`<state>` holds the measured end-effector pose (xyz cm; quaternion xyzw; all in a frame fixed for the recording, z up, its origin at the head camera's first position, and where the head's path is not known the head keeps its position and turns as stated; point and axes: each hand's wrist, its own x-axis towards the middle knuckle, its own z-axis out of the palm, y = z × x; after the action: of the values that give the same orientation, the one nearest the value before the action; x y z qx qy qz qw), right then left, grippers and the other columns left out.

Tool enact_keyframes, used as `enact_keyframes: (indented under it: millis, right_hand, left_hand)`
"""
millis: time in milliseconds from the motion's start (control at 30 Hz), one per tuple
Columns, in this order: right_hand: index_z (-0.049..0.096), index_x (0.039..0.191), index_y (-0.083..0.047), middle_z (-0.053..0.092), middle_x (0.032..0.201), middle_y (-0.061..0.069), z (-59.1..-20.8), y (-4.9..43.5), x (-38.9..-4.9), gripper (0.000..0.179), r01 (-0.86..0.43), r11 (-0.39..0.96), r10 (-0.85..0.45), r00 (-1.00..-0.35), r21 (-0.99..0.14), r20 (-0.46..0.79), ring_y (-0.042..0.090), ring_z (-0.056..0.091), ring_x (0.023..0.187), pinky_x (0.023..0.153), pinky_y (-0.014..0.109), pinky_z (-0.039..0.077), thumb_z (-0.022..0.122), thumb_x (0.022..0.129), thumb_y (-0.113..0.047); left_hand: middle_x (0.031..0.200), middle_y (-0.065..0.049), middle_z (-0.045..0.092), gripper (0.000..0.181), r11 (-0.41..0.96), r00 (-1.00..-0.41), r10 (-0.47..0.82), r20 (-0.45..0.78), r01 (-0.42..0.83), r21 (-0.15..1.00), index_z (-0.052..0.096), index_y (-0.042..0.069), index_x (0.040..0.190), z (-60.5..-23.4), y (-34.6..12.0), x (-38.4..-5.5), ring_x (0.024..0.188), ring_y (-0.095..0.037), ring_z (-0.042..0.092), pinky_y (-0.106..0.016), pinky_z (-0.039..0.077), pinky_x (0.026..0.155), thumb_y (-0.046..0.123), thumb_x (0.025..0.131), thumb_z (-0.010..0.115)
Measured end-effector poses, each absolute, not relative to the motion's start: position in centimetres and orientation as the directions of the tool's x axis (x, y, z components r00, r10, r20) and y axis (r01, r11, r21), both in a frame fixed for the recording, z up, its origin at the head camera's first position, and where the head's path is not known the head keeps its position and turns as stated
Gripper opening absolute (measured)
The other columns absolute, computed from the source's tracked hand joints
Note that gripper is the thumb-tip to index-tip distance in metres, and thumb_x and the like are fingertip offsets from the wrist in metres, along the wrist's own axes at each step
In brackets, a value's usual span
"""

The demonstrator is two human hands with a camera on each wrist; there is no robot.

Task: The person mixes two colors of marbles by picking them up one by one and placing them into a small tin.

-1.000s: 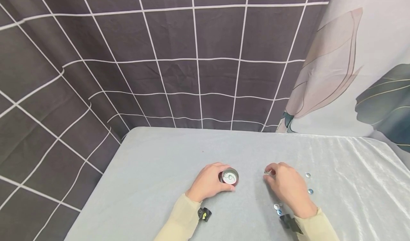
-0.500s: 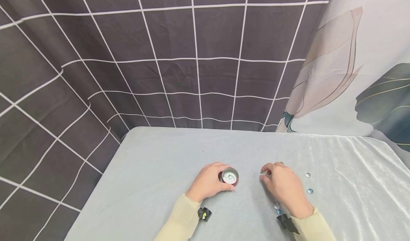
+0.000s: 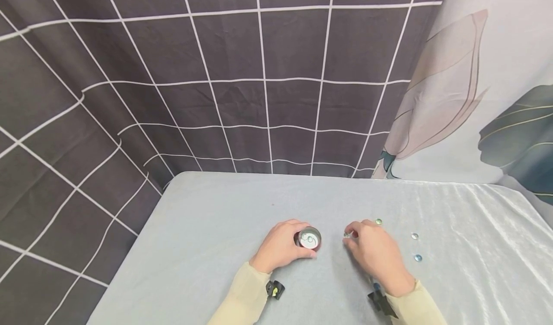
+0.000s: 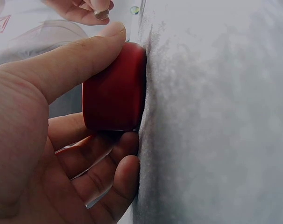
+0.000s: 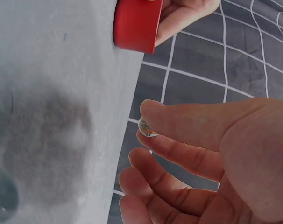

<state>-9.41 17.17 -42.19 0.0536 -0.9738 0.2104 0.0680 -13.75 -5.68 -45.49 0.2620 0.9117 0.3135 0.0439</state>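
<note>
Between the red cup (image 3: 309, 238), whose near-left side is blocked by the left hand (image 3: 281, 246), and the clear bead (image 3: 348, 235) pinched by the right hand (image 3: 380, 253), a short free lane crosses the worktop (image 3: 207, 219). Free cloth runs from the left hand to the left edge, and a broad strip lies along the far edge, where the dark curtain (image 3: 242, 99) stops any reach. Low obstacles, a green bead (image 3: 378, 222), second clear bead (image 3: 415, 236) and blue bead (image 3: 417, 258), dot the right hand's outer side; passage under its wrist seems tight, though mostly hidden.
</note>
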Motion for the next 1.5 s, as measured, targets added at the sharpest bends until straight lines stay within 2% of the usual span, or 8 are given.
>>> enact_keyframes:
  millis: [467,1067,1500]
  right_hand:
    - [0.073,0.087,-0.012,0.061,0.078,0.0,-42.4,16.4,-9.4,0.012,-0.157,0.907,-0.085,-0.977,-0.391,0.196,0.015,0.057,0.067,0.059,0.039,0.051,0.081,0.079,-0.014]
    - [0.074,0.091,-0.014,0.063,0.08,0.0,-41.9,14.9,-9.3,0.013,-0.166,0.906,-0.111,-0.981,-0.389,0.16,0.013,0.057,0.066,0.058,0.038,0.051,0.082,0.081,-0.017]
    - [0.073,0.089,-0.012,0.061,0.077,0.0,-42.1,13.6,-9.5,0.015,-0.208,0.895,-0.139,-0.971,-0.395,0.196,0.014,0.055,0.063,0.057,0.036,0.051,0.084,0.078,-0.016]
  left_hand:
    - [0.123,0.004,0.069,0.056,0.666,-0.855,0.511,0.089,0.46,0.588,0.072,0.016,0.123,-45.4,-5.6,-13.8,0.115,-0.013,0.063,-0.029,0.047,0.101,0.037,0.074,0.089]
    - [0.124,0.004,0.069,0.057,0.669,-0.858,0.506,0.085,0.453,0.589,0.071,0.016,0.123,-45.6,-5.6,-13.8,0.115,-0.013,0.063,-0.03,0.047,0.101,0.038,0.074,0.089]
    - [0.12,0.004,0.07,0.056,0.658,-0.851,0.516,0.097,0.466,0.591,0.072,0.016,0.122,-45.5,-5.6,-13.8,0.111,-0.012,0.064,-0.03,0.048,0.099,0.037,0.074,0.089]
